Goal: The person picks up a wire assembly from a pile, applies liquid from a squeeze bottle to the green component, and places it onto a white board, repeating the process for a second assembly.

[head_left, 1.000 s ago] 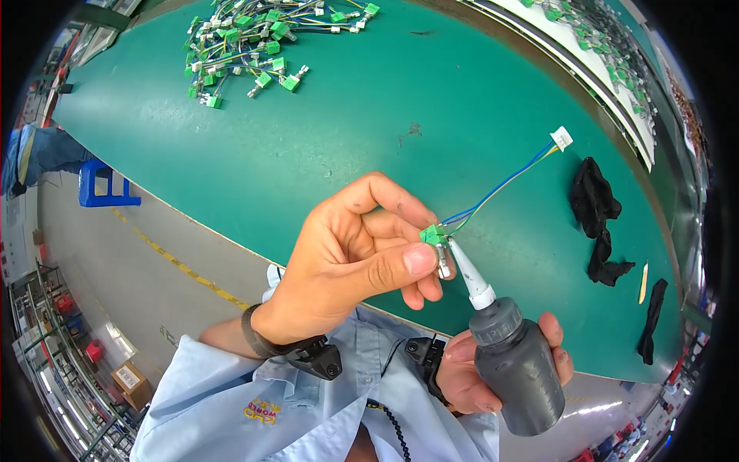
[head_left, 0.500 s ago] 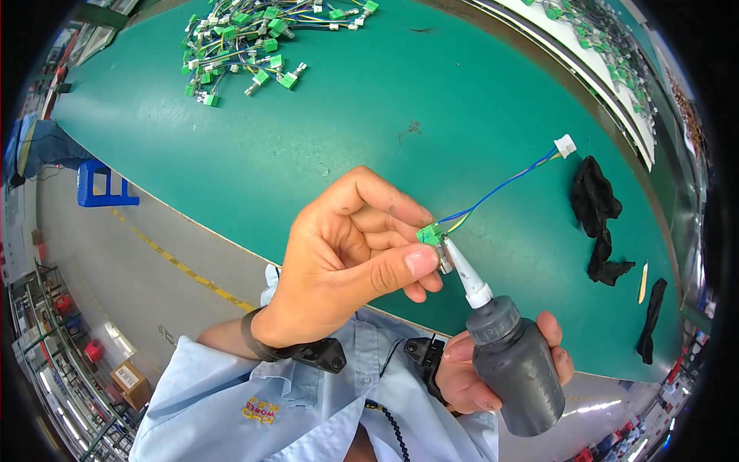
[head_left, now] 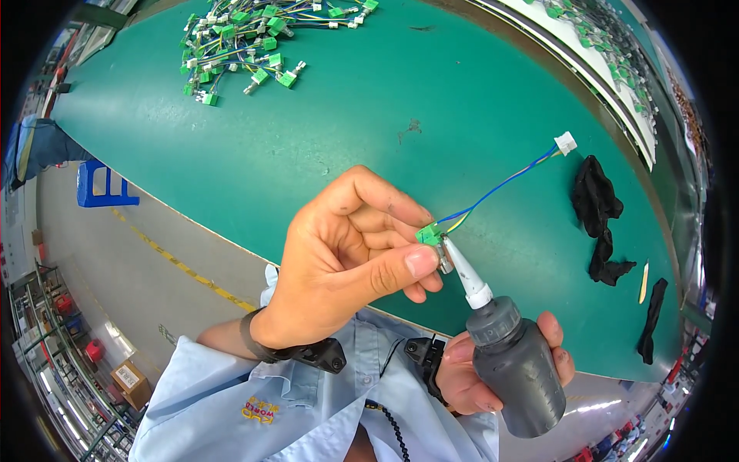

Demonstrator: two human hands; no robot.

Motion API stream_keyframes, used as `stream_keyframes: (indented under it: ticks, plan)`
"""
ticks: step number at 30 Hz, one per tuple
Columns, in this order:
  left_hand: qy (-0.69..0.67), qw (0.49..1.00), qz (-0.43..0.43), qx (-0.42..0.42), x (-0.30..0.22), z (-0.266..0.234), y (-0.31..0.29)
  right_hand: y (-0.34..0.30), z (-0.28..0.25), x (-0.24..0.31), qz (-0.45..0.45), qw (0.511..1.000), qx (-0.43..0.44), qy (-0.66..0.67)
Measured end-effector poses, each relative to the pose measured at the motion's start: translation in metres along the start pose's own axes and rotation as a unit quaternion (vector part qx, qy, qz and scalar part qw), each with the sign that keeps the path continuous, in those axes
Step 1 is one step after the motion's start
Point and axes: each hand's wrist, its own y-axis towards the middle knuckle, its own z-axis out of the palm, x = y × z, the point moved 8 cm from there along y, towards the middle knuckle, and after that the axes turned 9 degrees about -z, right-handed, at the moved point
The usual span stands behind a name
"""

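Note:
Between the thumb and fingers of my left hand [head_left: 346,246] is a small green connector [head_left: 429,234] with a metal part beneath it. Blue and yellow wires [head_left: 493,190] run from it up to a white plug [head_left: 566,143] at the far right. My right hand [head_left: 469,377] grips a dark grey squeeze bottle [head_left: 517,373] from below, tilted to the upper left. The bottle's white tapered nozzle [head_left: 466,271] has its tip at the green connector, beside the metal part. Whether any liquid comes out is too small to tell.
A heap of green and white connectors with wires [head_left: 246,38] lies at the far left of the green table [head_left: 308,138]. On the right are black cloth pieces [head_left: 596,200] and a thin pale stick [head_left: 643,282]. A white tray [head_left: 585,73] holds more connectors. Beyond the table's left edge stands a blue stool [head_left: 104,185].
My hands, the connector and the bottle hold almost still, with the nozzle tip staying at the connector. At the far left, a person in blue has shifted slightly.

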Motion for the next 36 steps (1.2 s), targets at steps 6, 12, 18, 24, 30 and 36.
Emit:
stream_keyframes:
  ticks: [6, 12, 18, 24, 30, 36]
  plan:
    - [-0.016, 1.0, -0.012, 0.012, 0.002, 0.002, 0.001, 0.012, 0.021, 0.008, -0.005, 1.0, 0.001, -0.007]
    - [-0.037, 0.997, -0.063, 0.008, 0.006, 0.0, 0.0, 0.018, 0.085, -0.048, -0.006, 1.0, 0.005, -0.01]
    - [-0.045, 0.996, -0.07, 0.024, 0.008, 0.003, 0.001, 0.016, 0.091, -0.047, -0.01, 1.0, 0.006, -0.017]
    - [-0.049, 0.995, -0.077, 0.036, 0.009, 0.007, 0.002, 0.02, 0.088, -0.049, -0.015, 0.999, 0.003, -0.029]
    - [-0.071, 0.993, -0.086, 0.038, 0.01, 0.003, 0.001, 0.002, 0.005, -0.002, -0.015, 0.999, 0.011, -0.027]
    - [-0.071, 0.992, -0.092, 0.052, 0.012, 0.01, 0.003, 0.016, 0.085, -0.042, -0.022, 0.999, 0.008, -0.041]
